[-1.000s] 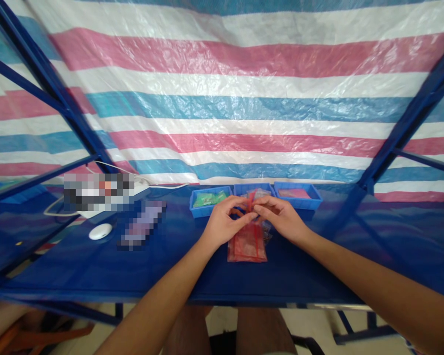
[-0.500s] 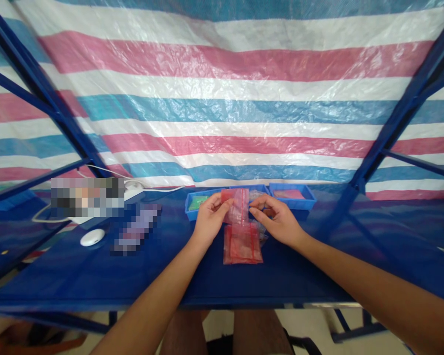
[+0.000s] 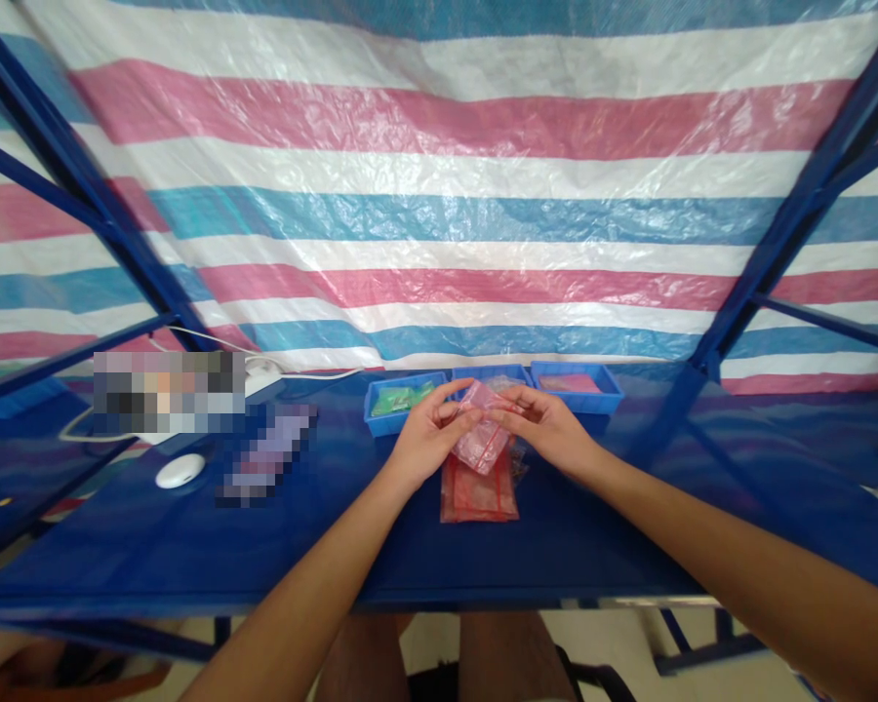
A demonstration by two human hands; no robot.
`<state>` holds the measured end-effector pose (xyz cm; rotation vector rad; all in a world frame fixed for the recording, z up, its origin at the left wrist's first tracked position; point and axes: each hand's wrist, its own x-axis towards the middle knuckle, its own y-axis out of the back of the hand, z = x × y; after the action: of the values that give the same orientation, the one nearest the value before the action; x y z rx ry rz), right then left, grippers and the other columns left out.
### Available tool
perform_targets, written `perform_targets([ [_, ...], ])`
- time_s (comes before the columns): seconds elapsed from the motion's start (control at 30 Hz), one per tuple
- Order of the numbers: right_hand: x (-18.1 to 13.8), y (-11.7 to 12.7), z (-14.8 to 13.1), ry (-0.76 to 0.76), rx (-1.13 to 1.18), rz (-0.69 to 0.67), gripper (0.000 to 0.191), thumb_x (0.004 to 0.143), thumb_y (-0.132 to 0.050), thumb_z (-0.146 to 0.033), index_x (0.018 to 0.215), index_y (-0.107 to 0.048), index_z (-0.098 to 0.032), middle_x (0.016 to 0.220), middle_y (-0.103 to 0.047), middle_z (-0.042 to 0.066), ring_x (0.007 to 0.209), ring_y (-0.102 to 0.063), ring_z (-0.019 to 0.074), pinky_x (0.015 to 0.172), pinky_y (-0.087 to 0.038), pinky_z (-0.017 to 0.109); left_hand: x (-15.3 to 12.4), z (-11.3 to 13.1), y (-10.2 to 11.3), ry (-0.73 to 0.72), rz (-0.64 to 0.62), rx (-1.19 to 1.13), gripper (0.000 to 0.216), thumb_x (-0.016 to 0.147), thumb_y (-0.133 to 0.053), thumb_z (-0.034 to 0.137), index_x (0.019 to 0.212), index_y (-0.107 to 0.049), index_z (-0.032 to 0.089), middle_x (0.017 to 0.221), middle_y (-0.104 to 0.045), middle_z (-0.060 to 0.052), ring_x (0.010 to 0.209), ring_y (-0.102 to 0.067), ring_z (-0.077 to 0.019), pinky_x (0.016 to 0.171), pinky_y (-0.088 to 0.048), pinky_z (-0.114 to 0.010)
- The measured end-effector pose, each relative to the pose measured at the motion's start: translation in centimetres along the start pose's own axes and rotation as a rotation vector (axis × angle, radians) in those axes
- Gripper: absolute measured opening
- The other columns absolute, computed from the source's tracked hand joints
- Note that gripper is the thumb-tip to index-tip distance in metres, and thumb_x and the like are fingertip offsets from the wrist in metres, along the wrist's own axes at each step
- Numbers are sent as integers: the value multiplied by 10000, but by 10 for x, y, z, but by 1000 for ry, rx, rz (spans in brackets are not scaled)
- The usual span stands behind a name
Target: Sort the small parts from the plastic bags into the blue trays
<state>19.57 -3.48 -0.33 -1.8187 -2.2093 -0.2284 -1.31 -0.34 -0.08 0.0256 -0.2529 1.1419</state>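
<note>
A small pink see-through plastic bag [image 3: 479, 441] hangs tilted between my two hands above the blue table. My left hand [image 3: 425, 437] pinches its left edge, thumb and fingers closed on it. Its upper right edge is pinched by my right hand [image 3: 548, 427]. Just below, a stack of red see-through bags [image 3: 477, 495] lies flat on the table [image 3: 337, 546].
Three blue trays stand in a row behind my hands: the left tray [image 3: 395, 402] holds green pieces, the middle tray [image 3: 492, 375] clear bags, the right tray [image 3: 577, 386] something pink. A white round object [image 3: 180, 470] and cables lie at the left. Blue frame posts [image 3: 782, 234] flank the table; striped tarp behind.
The bag held upright between my hands half a second ago has been lowered and tilted, and my hands have drawn closer together over the stack.
</note>
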Motion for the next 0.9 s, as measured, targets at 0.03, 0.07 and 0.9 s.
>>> perform_targets([
  [0.03,1,1,-1,-9,5,7,347,810,-864,-503,982,-734,-231,923,-736,5,777,-649,169,752,-538,326,0,0,0,-8,18,-12,670,800,-891,373,1389,-630,192,934,-796,-41,801,-740,-170,720,-552,-238],
  [0.07,1,2,-1,-16,5,12,343,805,-865,-507,952,-734,-227,884,-725,-1,730,-628,156,715,-528,317,1,1,0,-16,36,-24,671,792,-896,369,1383,-633,194,953,-798,-45,819,-745,-174,735,-560,-244],
  [0.9,27,79,-11,328,-319,642,247,932,-697,-481,972,-644,-243,886,-684,23,798,-626,209,780,-522,346,9,-10,10,-105,94,147,435,847,-823,377,1220,-718,180,1074,-755,-87,871,-682,-173,681,-524,-249],
])
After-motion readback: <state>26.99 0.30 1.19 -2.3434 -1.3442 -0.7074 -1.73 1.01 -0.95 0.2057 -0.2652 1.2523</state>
